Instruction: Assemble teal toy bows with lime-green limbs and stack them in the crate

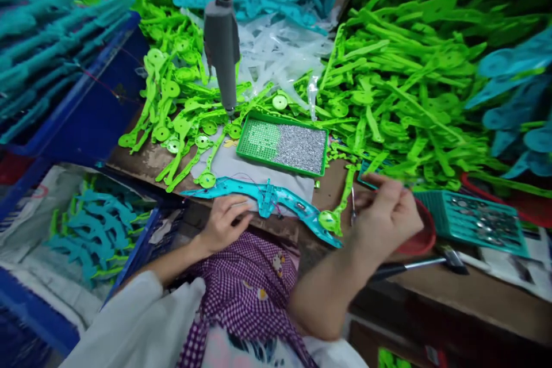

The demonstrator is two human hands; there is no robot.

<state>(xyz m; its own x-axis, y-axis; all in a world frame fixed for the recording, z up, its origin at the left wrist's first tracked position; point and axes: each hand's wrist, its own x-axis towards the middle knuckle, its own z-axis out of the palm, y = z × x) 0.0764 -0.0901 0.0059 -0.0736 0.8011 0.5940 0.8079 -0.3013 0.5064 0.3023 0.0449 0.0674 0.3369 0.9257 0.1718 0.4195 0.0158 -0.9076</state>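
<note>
A blue plastic bow-shaped piece (233, 186), like a toy bow, lies across the front of the bench with a blue crosspiece at its middle. My left hand (228, 219) is closed over the near edge of its left half, fingers bent. My right hand (390, 215) hovers above a red bowl (425, 230), fingers curled together and slightly blurred; what they hold, if anything, is hidden. A lime-green arm with a round end (330, 221) overlaps the bow's right half. Behind the bow sits a green tray (282, 167) partly filled with small silvery pieces.
A grey power screwdriver (221, 46) hangs tip-down above the bench. Lime-green parts (388, 86) heap up behind, around clear plastic pieces (276, 46). A teal box (478, 218) of small metal parts and a hammer (452, 259) lie right. Blue crates (95, 89) stand left.
</note>
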